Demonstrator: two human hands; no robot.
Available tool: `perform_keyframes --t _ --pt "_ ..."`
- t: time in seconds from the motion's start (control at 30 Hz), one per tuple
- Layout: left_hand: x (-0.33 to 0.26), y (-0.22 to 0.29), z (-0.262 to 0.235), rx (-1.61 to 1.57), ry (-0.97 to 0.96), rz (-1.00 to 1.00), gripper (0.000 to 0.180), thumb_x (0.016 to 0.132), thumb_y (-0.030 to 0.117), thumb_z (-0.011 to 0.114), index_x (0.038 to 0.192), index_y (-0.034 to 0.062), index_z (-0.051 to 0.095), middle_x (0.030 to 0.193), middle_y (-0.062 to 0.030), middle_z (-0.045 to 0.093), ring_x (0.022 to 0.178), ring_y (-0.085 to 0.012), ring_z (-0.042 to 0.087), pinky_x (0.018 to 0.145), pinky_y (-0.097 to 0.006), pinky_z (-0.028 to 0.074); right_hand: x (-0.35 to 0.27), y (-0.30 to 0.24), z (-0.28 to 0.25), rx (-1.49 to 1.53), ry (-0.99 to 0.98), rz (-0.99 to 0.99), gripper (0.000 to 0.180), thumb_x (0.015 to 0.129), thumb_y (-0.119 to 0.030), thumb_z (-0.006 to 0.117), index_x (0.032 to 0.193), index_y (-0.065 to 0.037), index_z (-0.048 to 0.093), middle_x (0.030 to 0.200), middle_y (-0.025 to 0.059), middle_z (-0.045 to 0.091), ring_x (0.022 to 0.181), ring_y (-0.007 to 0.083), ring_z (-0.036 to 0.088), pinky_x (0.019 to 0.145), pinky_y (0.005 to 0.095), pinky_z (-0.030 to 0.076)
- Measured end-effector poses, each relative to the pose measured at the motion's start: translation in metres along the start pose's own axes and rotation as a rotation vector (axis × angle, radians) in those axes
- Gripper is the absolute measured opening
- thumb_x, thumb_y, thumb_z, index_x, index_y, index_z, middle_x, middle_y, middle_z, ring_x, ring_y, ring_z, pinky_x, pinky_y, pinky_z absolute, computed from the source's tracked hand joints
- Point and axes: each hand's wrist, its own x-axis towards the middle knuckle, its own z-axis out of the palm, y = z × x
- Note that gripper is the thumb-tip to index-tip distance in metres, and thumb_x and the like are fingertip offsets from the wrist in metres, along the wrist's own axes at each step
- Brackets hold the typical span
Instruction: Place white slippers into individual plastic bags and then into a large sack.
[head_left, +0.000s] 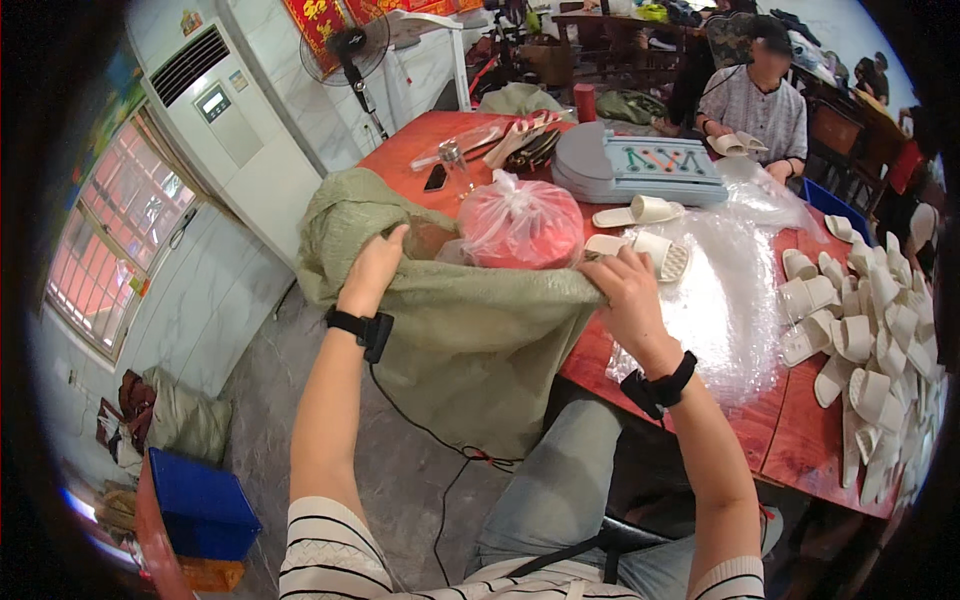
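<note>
A large olive-green woven sack point(460, 345) hangs over the near left table edge, its top side stretched between my two hands. My left hand point(372, 268) is closed on the bunched left part of the sack, some fingers hidden in its folds. My right hand point(630, 298) pinches the sack's right upper corner. Just behind the stretched edge sits a knotted clear plastic bag point(520, 222) with something red inside. Cream slide slippers point(660, 252) lie just beyond my right hand. Black bands with small boxes are on both wrists.
Flat clear plastic bags point(705, 310) cover the red table point(800, 460) on the right, beside a heap of cream slippers point(875, 370). Farther back stand a grey-blue case point(640, 170) and a glass bottle point(455, 165). A co-worker point(755, 110) holds slippers across the table. A black cable point(440, 520) hangs below.
</note>
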Motion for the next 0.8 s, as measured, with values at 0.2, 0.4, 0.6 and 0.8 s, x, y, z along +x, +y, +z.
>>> perform_keyframes --t 0.2,0.4,0.6,0.8 --pt "-0.068 -0.07 -0.01 0.053 -0.185 -0.178 0.069 0.094 0.052 0.052 0.118 -0.0124 0.06 0.119 -0.036 0.06 0.117 -0.0442 0.057 0.1 -0.042 0.043 -0.057 -0.03 0.027 0.333 -0.418 -0.276 0.034 0.06 -0.004 0.064 0.094 -0.009 0.068 0.093 0.0022 0.065 0.112 0.0237 0.055 0.103 0.0502 0.033" --pt "-0.18 -0.224 0.053 0.251 -0.506 -0.403 0.081 0.081 0.048 0.073 0.133 -0.0097 0.051 0.135 -0.0272 0.054 0.124 -0.0378 0.055 0.103 -0.041 0.044 -0.124 -0.089 0.099 0.19 -1.104 -0.297 0.037 0.074 -0.007 0.063 0.111 -0.012 0.066 0.089 0.0076 0.07 0.097 0.0291 0.067 0.107 0.0581 0.029" --pt "-0.189 -0.198 0.143 0.53 -0.999 -0.382 0.077 0.08 0.036 0.073 0.143 0.0016 0.046 0.141 -0.0266 0.05 0.127 -0.0392 0.053 0.104 -0.045 0.044 -0.141 -0.065 0.104 0.115 -1.042 -0.208 0.029 0.079 -0.021 0.066 0.107 -0.016 0.068 0.084 0.0067 0.069 0.089 0.0257 0.068 0.1 0.0547 0.036" --pt "-0.207 -0.222 0.24 -0.08 -1.041 -0.02 0.082 0.08 0.029 0.074 0.151 0.0118 0.036 0.153 -0.0257 0.033 0.142 -0.0376 0.033 0.114 -0.045 0.03 -0.139 -0.08 0.104 0.26 -0.807 -0.3 0.011 0.066 -0.018 0.066 0.076 -0.014 0.07 0.075 0.0049 0.069 0.077 0.0246 0.068 0.092 0.0494 0.033"
